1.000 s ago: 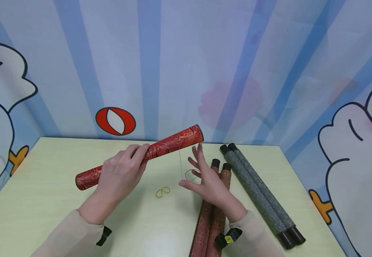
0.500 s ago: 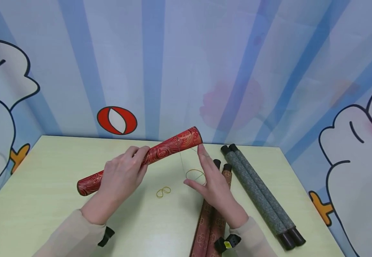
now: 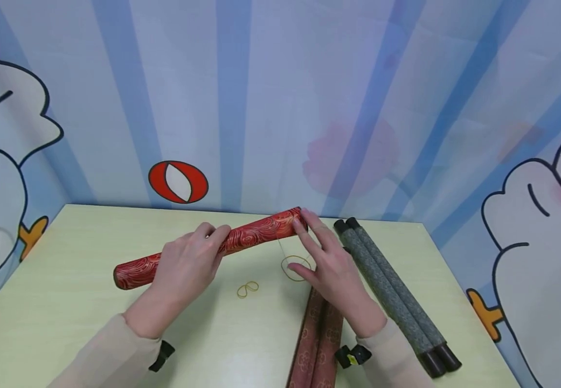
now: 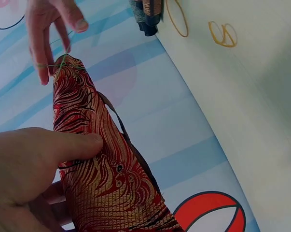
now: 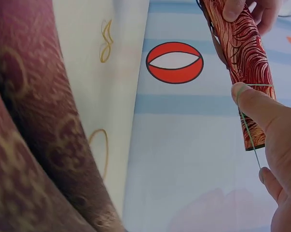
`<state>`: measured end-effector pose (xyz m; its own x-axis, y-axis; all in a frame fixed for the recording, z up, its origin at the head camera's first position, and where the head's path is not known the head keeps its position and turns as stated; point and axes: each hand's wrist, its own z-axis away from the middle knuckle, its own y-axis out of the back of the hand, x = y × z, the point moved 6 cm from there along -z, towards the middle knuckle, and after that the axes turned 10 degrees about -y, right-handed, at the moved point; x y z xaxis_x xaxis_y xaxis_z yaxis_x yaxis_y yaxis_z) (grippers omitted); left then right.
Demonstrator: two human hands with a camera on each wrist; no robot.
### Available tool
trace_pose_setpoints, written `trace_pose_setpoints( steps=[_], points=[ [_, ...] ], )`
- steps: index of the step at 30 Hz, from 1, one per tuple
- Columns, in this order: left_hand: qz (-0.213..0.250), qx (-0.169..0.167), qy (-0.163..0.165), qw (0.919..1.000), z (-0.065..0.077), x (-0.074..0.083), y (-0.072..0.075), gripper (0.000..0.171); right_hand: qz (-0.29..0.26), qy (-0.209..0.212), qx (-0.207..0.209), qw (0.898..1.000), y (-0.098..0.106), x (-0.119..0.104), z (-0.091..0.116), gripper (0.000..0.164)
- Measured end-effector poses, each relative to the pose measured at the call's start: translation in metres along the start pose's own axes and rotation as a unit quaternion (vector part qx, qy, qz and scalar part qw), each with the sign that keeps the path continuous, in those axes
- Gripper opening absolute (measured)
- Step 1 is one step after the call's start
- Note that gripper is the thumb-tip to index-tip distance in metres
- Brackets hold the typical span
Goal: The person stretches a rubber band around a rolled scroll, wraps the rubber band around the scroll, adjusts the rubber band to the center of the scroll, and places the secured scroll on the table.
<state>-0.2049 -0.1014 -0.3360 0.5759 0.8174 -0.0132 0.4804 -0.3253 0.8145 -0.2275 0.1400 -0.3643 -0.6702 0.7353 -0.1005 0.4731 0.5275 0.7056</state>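
Note:
My left hand [image 3: 183, 269] grips the middle of a rolled red scroll [image 3: 256, 233] with a swirl pattern, held above the table and slanting up to the right. In the left wrist view the thumb lies along its brocade. My right hand [image 3: 336, 272] is at the scroll's right end, fingers spread and fingertips overlapping the end. A thin green rubber band [image 5: 250, 133] is stretched between the right thumb and a finger, and a strand of it crosses the scroll. A dark ribbon [image 4: 118, 118] runs along the scroll's side.
On the table [image 3: 91, 237] lie a yellow twisted rubber band [image 3: 246, 289] and a larger yellow loop [image 3: 282, 270]. Two brown scrolls [image 3: 309, 345] lie beneath the right forearm, with two grey scrolls [image 3: 389, 291] further right. A printed backdrop [image 3: 280, 108] stands behind.
My right hand has moved up against the scroll's right end, its fingers coming over it with the band. That end has dipped lower. The left hand keeps its grip.

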Motion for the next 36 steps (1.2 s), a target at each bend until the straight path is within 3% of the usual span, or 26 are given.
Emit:
trace_pose_setpoints(
  steps=[11, 18, 36],
  points=[
    [-0.022, 0.018, -0.069, 0.9972, 0.004, 0.002, -0.002, 0.032, 0.021, 0.059, -0.031, 0.998, 0.007, -0.005, -0.015, 0.092],
    [-0.029, 0.011, -0.096, 0.9949, 0.006, 0.0, -0.002, 0.033, 0.003, 0.054, -0.052, 0.997, 0.009, -0.004, -0.021, 0.091],
    [-0.019, -0.036, -0.097, 0.9945, 0.008, -0.001, -0.001, 0.038, 0.001, 0.071, -0.072, 0.995, 0.012, -0.001, -0.025, 0.096]
  ],
)
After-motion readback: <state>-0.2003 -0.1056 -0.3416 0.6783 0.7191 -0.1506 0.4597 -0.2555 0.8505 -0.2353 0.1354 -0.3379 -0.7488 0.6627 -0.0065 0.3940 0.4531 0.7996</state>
